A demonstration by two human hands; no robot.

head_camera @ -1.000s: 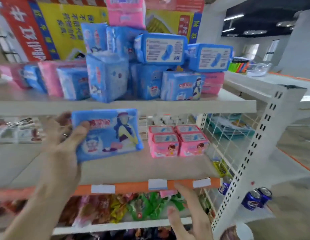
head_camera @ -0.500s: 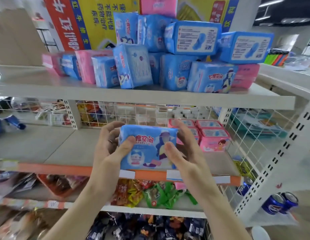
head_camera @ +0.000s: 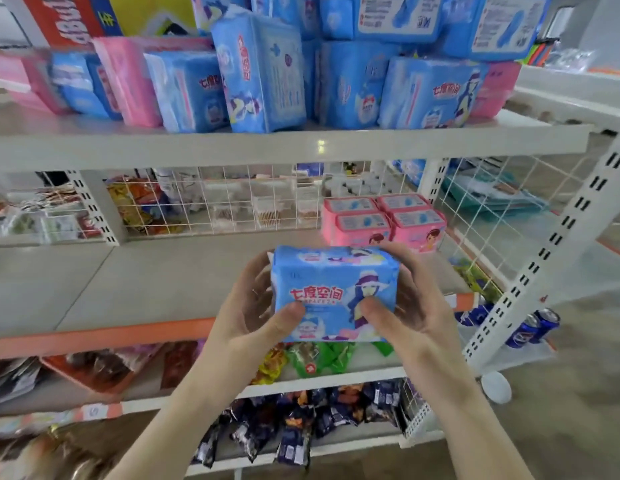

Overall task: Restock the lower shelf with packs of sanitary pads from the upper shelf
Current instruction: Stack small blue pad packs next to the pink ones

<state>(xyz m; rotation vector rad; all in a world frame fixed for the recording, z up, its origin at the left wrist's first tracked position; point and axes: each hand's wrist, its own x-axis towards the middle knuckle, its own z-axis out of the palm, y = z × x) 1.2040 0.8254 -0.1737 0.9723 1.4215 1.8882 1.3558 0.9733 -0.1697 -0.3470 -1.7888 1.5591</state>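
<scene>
Blue pad pack (head_camera: 333, 294) gripped by left hand (head_camera: 253, 306) and right hand (head_camera: 410, 303), fingers clamped on its sides, above lower shelf (head_camera: 156, 282).

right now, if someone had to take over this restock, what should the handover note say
Left hand and right hand both grip one blue pack, held above the front edge of the lower shelf, not yet set down.
Done: four pink packs sit at the shelf's back right.
Left: place this pack beside them; many blue and pink packs remain on the upper shelf.
</scene>
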